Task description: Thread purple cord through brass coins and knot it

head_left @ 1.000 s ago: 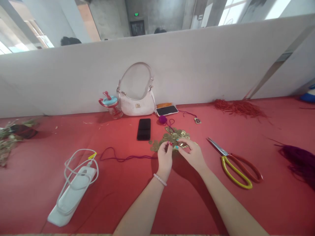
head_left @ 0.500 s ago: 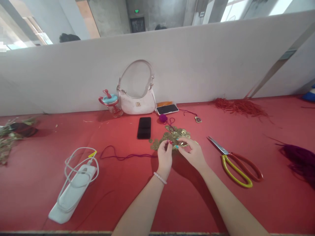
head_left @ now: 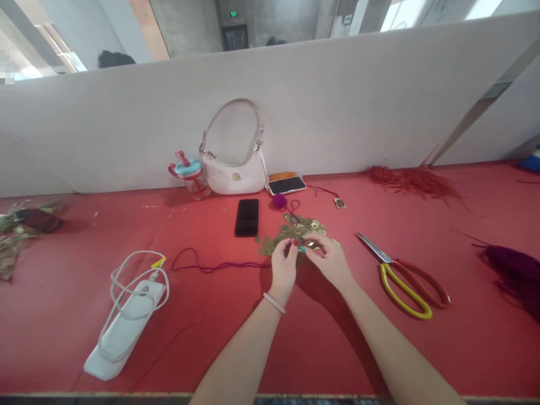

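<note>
My left hand point(head_left: 284, 264) pinches the purple cord point(head_left: 228, 264) between thumb and forefinger, and the cord trails off to the left across the table. Close by on the right, my right hand point(head_left: 329, 261) has thumb and forefinger closed around what looks like a brass coin, largely hidden by the fingertips. Both sets of fingertips nearly touch. Beneath and behind them lies a pile of brass coins point(head_left: 291, 229) with holes in the middle. A small purple yarn ball point(head_left: 279, 201) sits behind the pile, its strand running down to the coins.
Scissors point(head_left: 396, 275) lie open to the right, near purple yarn point(head_left: 510, 275). A black phone point(head_left: 247, 217), white phone point(head_left: 287, 185), handbag point(head_left: 235, 177) and cup point(head_left: 194, 183) stand behind. A white power strip point(head_left: 126, 332) lies left. Red shreds point(head_left: 413, 183) rest by the partition point(head_left: 337, 112).
My right hand's fingertips have moved slightly left, nearer to those of my left hand. The left hand keeps its pinch on the cord. The whole view has shifted a little.
</note>
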Demonstrator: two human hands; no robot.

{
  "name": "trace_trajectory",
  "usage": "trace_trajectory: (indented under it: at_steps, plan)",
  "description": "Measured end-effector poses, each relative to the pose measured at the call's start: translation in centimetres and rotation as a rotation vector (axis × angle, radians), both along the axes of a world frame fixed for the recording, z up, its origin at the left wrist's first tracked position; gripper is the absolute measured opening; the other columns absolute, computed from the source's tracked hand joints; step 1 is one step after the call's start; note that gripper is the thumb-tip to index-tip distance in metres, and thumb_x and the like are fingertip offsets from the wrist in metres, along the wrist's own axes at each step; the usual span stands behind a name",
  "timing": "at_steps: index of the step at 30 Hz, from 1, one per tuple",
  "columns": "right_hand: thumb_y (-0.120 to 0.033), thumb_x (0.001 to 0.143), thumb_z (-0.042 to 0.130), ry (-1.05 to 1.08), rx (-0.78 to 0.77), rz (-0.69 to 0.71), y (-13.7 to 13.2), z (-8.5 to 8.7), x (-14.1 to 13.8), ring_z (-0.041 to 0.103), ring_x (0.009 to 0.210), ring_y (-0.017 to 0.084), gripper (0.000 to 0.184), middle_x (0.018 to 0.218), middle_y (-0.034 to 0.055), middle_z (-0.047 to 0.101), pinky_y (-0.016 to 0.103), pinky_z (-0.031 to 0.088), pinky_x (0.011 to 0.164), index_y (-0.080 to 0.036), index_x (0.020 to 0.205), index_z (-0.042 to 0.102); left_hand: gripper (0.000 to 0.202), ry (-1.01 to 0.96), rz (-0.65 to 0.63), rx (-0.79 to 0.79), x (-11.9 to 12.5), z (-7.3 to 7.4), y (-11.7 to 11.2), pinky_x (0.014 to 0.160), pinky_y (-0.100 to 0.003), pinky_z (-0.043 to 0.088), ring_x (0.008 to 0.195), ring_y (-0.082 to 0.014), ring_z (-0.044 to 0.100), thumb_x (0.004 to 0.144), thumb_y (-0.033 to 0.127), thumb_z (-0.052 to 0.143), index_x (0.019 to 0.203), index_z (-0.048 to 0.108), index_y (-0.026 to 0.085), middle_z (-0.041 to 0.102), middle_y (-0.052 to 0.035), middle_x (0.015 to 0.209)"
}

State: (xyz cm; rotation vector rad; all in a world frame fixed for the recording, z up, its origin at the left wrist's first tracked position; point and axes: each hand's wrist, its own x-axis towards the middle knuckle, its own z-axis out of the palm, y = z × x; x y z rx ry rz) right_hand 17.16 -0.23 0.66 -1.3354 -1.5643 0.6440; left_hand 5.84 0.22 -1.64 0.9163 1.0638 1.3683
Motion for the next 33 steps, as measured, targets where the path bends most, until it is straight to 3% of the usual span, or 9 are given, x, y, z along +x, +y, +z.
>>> trace_trajectory:
  at_steps: [7, 15, 23, 27, 33]
  plan:
    - [-0.023, 0.071, 0.057, 0.111, -0.076, 0.039, 0.1, -0.6, 0.0, 0.059, 0.073, 0.016, 0.019, 0.089, 0.0049, 0.065, 0.030, 0.050, 0.067, -0.020, 0.089, 0.061, 0.020, -0.018, -0.003, -0.001, 0.0, 0.1, -0.1, 0.076, -0.027, 0.043, 0.075, -0.0128, 0.056, 0.075, 0.031, 0.056, 0.085, 0.058, 0.014, 0.061, -0.0037, 0.081]
    - [-0.026, 0.072, 0.057, 0.179, -0.107, 0.072, -0.1, 0.0, -0.3, 0.061, 0.077, 0.017, 0.018, 0.088, 0.0055, 0.066, 0.030, 0.051, 0.068, -0.020, 0.088, 0.062, 0.022, 0.057, -0.025, -0.064, 0.0, 0.3, -0.1, 0.049, -0.018, 0.037, 0.051, -0.0064, 0.045, 0.076, 0.031, 0.054, 0.088, 0.058, 0.014, 0.056, 0.0001, 0.070]
    - [-0.025, 0.072, 0.056, 0.182, -0.087, 0.060, -0.2, 0.0, -0.5, 0.062, 0.076, 0.018, 0.017, 0.085, 0.0052, 0.066, 0.030, 0.052, 0.067, -0.020, 0.086, 0.062, 0.026, 0.078, -0.023, -0.070, 0.0, 0.5, -0.1, 0.045, -0.018, 0.037, 0.050, -0.0069, 0.043, 0.074, 0.037, 0.056, 0.086, 0.058, 0.014, 0.055, 0.0001, 0.067]
    - [-0.025, 0.070, 0.057, 0.170, -0.068, 0.056, 0.0, -0.5, -0.4, 0.061, 0.074, 0.017, 0.015, 0.087, 0.0058, 0.065, 0.029, 0.051, 0.066, -0.020, 0.084, 0.061, 0.024, 0.093, -0.023, -0.055, -0.1, 0.3, 0.0, 0.050, -0.019, 0.039, 0.054, -0.0079, 0.046, 0.074, 0.035, 0.056, 0.085, 0.059, 0.014, 0.057, -0.0009, 0.069]
    - [-0.026, 0.072, 0.056, 0.178, -0.061, 0.073, 0.1, -0.7, -0.3, 0.060, 0.080, 0.018, 0.010, 0.090, 0.0066, 0.063, 0.030, 0.050, 0.069, -0.019, 0.078, 0.059, 0.021, 0.090, -0.025, 0.021, 0.0, 0.1, 0.0, 0.069, -0.024, 0.044, 0.070, -0.0119, 0.055, 0.077, 0.030, 0.053, 0.087, 0.061, 0.013, 0.062, -0.0042, 0.079]
